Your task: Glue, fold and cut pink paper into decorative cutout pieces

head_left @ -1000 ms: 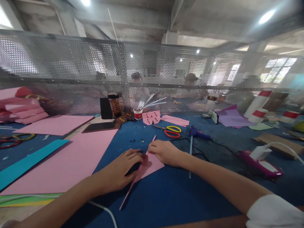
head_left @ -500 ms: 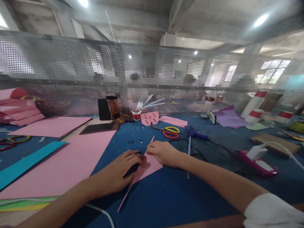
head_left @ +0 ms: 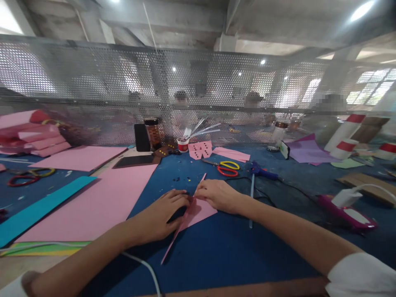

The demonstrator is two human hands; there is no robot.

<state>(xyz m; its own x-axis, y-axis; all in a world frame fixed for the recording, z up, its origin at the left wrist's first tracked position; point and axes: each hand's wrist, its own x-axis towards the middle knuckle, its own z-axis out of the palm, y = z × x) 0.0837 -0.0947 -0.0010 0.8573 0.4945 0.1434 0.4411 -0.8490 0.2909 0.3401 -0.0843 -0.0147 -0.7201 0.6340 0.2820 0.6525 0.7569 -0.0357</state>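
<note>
A piece of pink paper (head_left: pixel 202 212), folded with one long flap standing up, rests on the blue tabletop between my hands. My left hand (head_left: pixel 165 216) is closed on the raised flap from the left, thumb low and fingertips near the fold. From the right, my right hand (head_left: pixel 220 196) pinches the far end of the same fold, its fingers bent over the edge. Just beyond are scissors (head_left: pixel 227 167) with red and yellow handles. A blue glue gun (head_left: pixel 261 171) with a clear glue stick lies past my right wrist.
Large pink sheets (head_left: pixel 93 206) and a teal strip (head_left: pixel 52 202) lie at left. A black-dotted pink cutout (head_left: pixel 200 149) stands behind the scissors, beside a paper cup (head_left: pixel 183 146). At right are a magenta power strip (head_left: pixel 346 212) and cables. A perforated metal screen (head_left: pixel 210 86) rises behind.
The camera view has turned slightly left, so things appear farther right. Both hands keep their hold on the pink paper, with hardly any movement along the fold.
</note>
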